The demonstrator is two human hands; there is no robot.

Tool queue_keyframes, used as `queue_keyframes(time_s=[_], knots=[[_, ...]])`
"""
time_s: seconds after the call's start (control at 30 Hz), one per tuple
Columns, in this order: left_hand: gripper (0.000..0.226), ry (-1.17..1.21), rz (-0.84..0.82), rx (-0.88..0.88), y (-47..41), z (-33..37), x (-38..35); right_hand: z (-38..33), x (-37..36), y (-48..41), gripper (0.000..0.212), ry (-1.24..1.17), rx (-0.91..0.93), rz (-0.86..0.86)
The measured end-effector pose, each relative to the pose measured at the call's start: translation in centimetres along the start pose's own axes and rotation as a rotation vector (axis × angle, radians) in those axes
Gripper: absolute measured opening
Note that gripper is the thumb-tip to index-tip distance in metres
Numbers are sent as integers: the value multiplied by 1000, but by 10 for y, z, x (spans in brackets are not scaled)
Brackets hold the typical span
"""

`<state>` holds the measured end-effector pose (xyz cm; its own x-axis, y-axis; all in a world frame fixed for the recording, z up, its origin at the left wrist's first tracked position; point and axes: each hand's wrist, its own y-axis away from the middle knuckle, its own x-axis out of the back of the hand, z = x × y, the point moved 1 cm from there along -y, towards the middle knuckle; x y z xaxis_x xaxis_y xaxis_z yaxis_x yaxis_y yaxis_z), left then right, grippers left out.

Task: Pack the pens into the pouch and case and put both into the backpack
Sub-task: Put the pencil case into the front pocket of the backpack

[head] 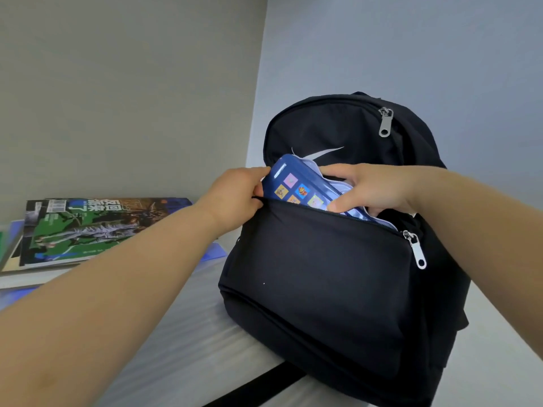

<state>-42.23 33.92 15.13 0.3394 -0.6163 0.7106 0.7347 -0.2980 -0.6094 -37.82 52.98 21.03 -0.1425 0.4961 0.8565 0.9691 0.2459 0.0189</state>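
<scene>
Left hand [235,195] fingers pinch backpack [323,289] pocket edge open; right hand [373,189] fingers curl round blue case [296,183], prob. stiff, slick; grip its sides.

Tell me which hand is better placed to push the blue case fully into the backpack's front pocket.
Right. The right hand grips the blue case, which sticks halfway out of the front pocket. The left hand pinches the pocket's edge at its left end, likely holding it open.
</scene>
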Motion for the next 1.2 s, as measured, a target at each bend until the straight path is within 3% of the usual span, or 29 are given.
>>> queue_keyframes(time_s=[0.13, 0.3, 0.4, 0.63, 0.77, 0.9, 1.0, 1.2], knots=[[16, -215, -141, 11, -6, 3, 10, -7, 2, -3, 64, 131, -82, -48], [34, -269, -176, -122, -13, 10, 17, -17, -16, -12, 67, 418, -127, -246], [31, -237, -167, -184, -5, 9, 10, -12, -27, -17, 50, 433, -96, -308], [20, 20, -157, -100, 2, 5, -5, 21, -30, -2, 23, 1, 57, 56], [19, 124, -75, 24, 4, 5, -10, 20, -26, 13, 37, 29, -53, -3], [22, 139, -2, 86, 5, 10, -22, 17, -31, 13, 16, 143, 49, -8], [24, 97, 28, 119, 7, 15, -30, 23, -39, 9, 10, 163, 68, 93], [28, -71, 15, 83, 13, 16, -26, 27, -43, 15, 15, 213, 74, 456]])
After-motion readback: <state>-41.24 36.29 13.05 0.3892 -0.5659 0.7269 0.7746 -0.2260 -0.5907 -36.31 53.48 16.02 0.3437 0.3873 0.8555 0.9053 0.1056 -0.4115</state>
